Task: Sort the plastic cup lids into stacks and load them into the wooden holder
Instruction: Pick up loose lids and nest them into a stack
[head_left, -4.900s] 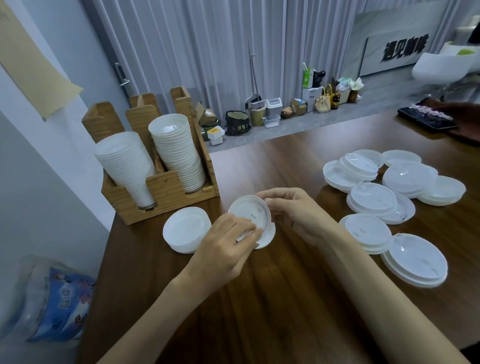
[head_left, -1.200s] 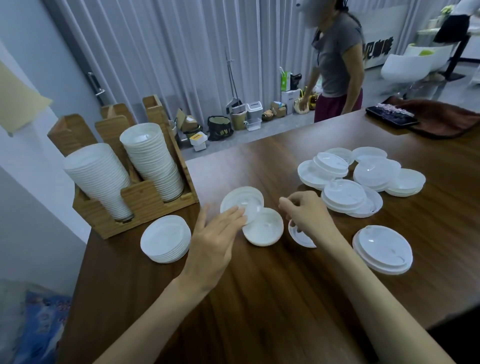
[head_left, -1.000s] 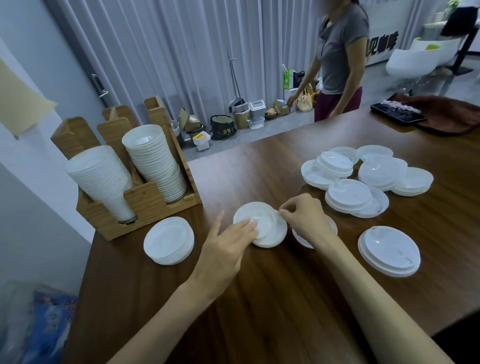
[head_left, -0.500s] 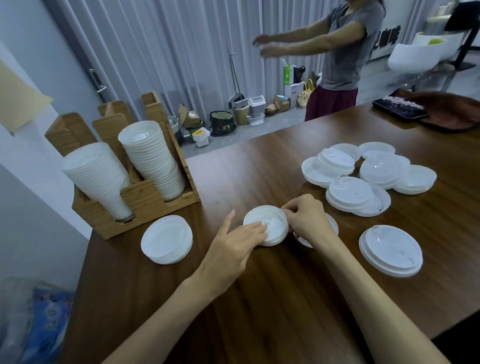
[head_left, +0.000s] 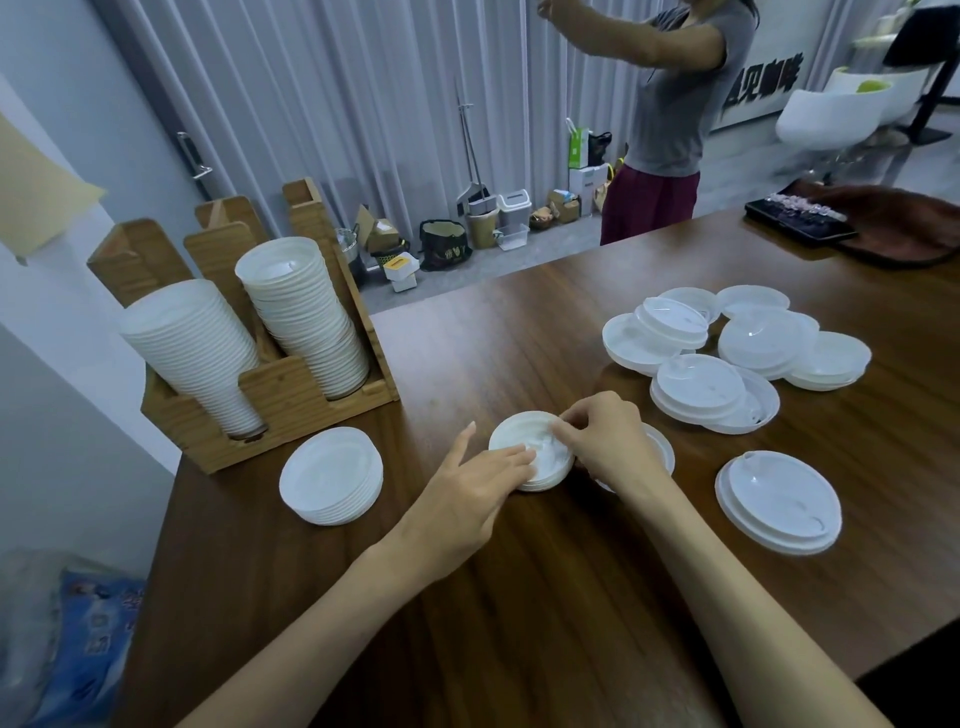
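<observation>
Pressing with straight fingers held close together, the left hand (head_left: 470, 493) is touching the near-left edge of a small stack of white lids (head_left: 519, 434), which is sitting on the dark wooden table (head_left: 519, 613) about midway across. The right hand (head_left: 610, 441) is curling over the stack's far-right side, thumb and fingertips pinching the rim of its top lid. Under that hand a single clear lid (head_left: 662, 447) is lying flat, mostly hidden.

To the left, a neat low stack of white lids (head_left: 332, 475) is standing just in front of the wooden holder (head_left: 280, 395). To the right, a short stack of large clear lids (head_left: 779, 501) is lying apart from the rest.

Farther back, the holder is carrying two tall leaning columns of lids, a left column (head_left: 192, 348) and a right column (head_left: 306, 312), each in its own slot. Across the table a loose pile of clear lids (head_left: 727, 348) is overlapping in several small heaps.

At the far right corner, a black tray (head_left: 800, 226) is resting beside a brown cloth (head_left: 909, 223). Beyond the table, a person in a grey top (head_left: 670, 104) is standing with arms raised before the pale curtain (head_left: 337, 78).
</observation>
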